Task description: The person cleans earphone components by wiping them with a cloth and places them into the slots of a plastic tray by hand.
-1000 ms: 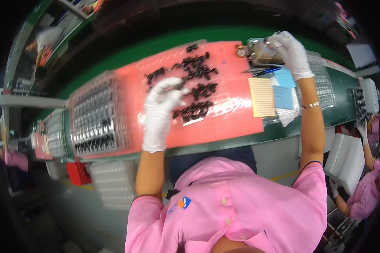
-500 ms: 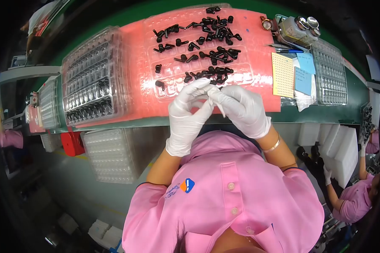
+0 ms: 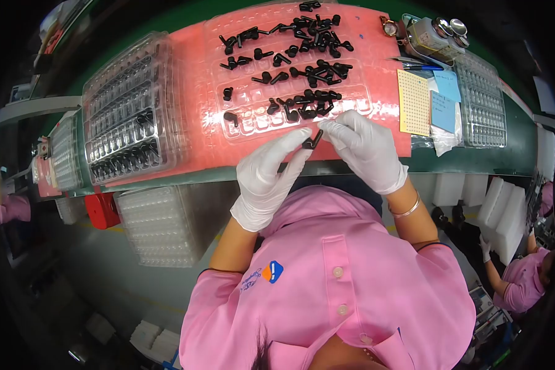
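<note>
My left hand (image 3: 270,176), in a white glove, pinches a black earbud-like piece (image 3: 313,140) between thumb and fingers at the table's front edge. Just to its right is my right hand (image 3: 367,151), also gloved, with its fingertips pressed together close to the piece's stem. Whatever those fingertips hold is too small to make out. Beyond both hands, several loose black pieces (image 3: 317,74) lie in rows on a clear plastic tray (image 3: 246,128), which rests on a pink mat (image 3: 197,132).
Stacked clear trays (image 3: 129,117) with black pieces stand at the left. On the right are a yellow dotted sheet (image 3: 414,102), blue notes (image 3: 443,113), a blue pen (image 3: 422,67), metal-topped bottles (image 3: 428,38) and more trays (image 3: 484,102). A co-worker (image 3: 524,280) is at far right.
Both hands came together in front of me, the right from the bottles. Since half a second ago they have moved slightly apart, and the black piece in my left fingers now shows.
</note>
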Available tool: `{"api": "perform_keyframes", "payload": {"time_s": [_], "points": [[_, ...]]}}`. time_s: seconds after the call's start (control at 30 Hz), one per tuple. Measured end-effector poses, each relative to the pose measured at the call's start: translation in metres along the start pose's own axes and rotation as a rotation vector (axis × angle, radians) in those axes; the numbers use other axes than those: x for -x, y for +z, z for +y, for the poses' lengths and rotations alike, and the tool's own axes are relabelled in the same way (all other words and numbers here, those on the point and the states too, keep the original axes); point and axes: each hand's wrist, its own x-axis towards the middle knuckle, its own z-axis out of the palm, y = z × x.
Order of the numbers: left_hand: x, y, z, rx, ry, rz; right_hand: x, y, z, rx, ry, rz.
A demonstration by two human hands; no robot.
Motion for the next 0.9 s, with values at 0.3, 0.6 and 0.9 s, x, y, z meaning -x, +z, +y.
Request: {"api": "perform_keyframes", "payload": {"time_s": [0.3, 0.6, 0.9], "points": [[0.004, 0.011, -0.003, 0.148, -0.041, 0.086, 0.005, 0.012, -0.014, -0.549, 0.038, 0.289], [0.004, 0.011, 0.007, 0.238, -0.201, 0.044, 0.011, 0.026, -0.021, -0.108, -0.218, 0.241], [0.008, 0.007, -0.003, 1.252, -0.899, -0.128, 0.004, 0.004, 0.007, 0.129, -0.163, 0.248]]}}
